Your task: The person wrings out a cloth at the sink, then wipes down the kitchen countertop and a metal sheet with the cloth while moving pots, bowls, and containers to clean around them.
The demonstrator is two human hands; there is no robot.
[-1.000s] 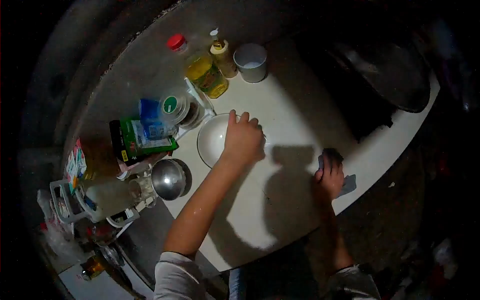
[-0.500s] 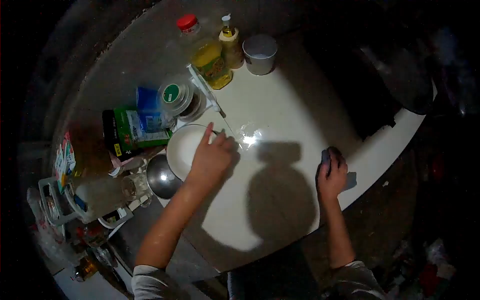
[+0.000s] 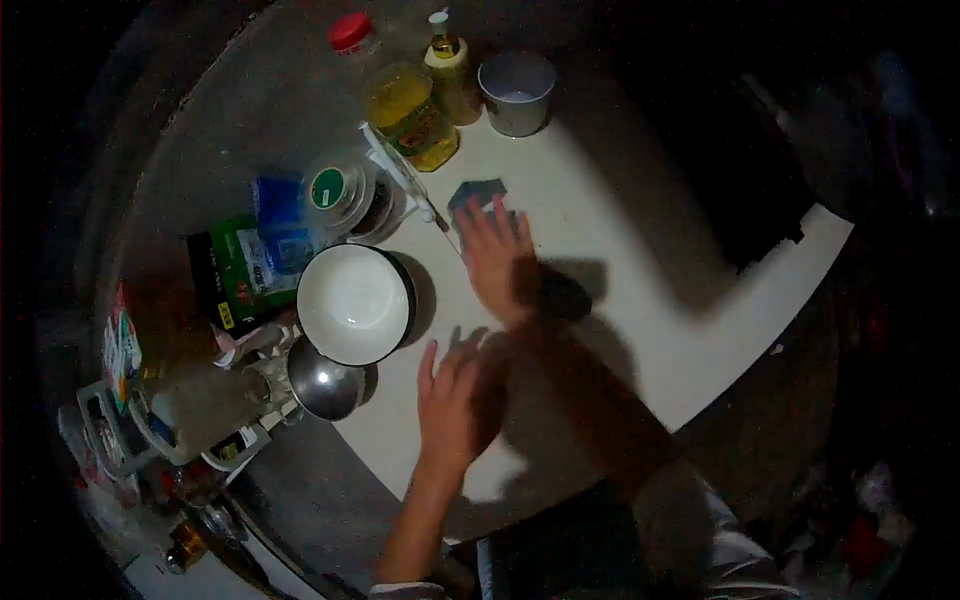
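My right hand (image 3: 498,262) reaches across to the middle of the table with its fingers stretched out and spread. Its fingertips rest flat on a grey-blue cloth (image 3: 480,190) that lies on the tabletop. Nearer to me, my left hand (image 3: 455,400) is open and holds nothing, its fingers apart. To its left stands a white bowl (image 3: 352,305) with a dark outside, beside a shiny metal bowl (image 3: 327,382). A thin white-handled tool (image 3: 405,180) lies just left of the cloth; its exact kind is unclear.
At the back stand an oil bottle (image 3: 415,125), a pump bottle (image 3: 452,80) and a pale tub (image 3: 517,95). Stacked clear containers (image 3: 345,195) and a green packet (image 3: 245,270) crowd the left edge. The white table (image 3: 680,370) has a curved right edge.
My right hand has carried the cloth from the table's right side to its middle. My left hand has left the white bowl and drawn back toward me.
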